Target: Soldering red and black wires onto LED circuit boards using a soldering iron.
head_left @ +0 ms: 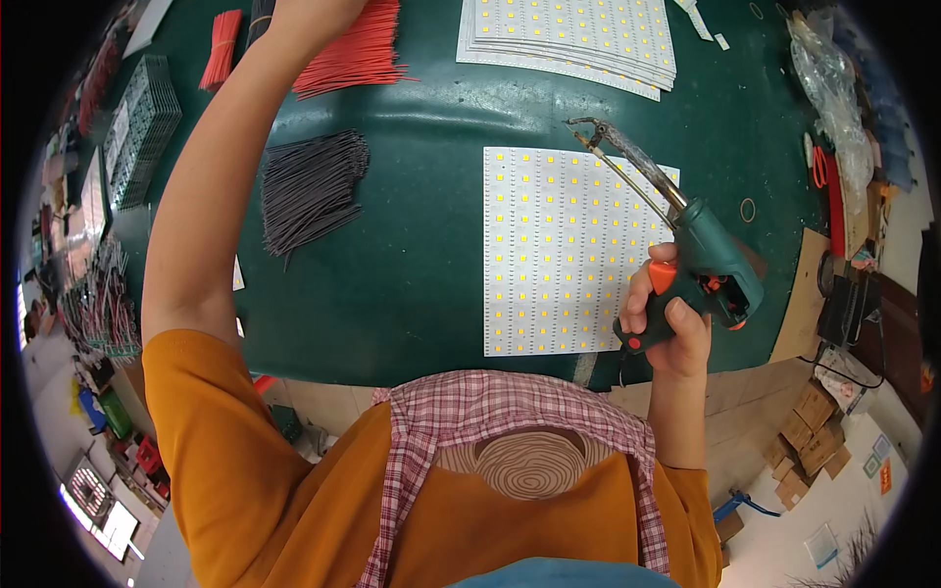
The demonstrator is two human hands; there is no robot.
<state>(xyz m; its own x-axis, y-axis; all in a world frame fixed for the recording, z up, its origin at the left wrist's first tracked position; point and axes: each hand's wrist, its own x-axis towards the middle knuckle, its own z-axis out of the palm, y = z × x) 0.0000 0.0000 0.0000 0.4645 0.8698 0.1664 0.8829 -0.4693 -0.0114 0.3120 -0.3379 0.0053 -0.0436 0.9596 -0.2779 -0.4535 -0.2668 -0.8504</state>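
Through my feed, the right hand [681, 343] is gripping the green soldering gun [711, 250]. If that wrist starts sagging, I'm judging, a hot metal nose [642, 165] could be marking the LED sheet [539, 274] left of the fingers. The gun's long axis is slanting, nose pointing forward-left beyond them. The left hand's [328, 8] fingers I'm not seeing; can't tell.

A person wears a mustard-orange top [534, 539] of plain, smooth-looking cloth. Its left sleeve [211, 402] ends above the elbow in a neat edge; the right sleeve [691, 500] matches in colour. Over it lies a checked apron [520, 395] in dark pinkish red and white, with straps of the same plaid. Between the straps shows a beige panel [534, 467] with brown, wavy rings like wood grain. A rounded blue edge [564, 575], hard to identify, appears lowest. The right hand [689, 336] is bare.
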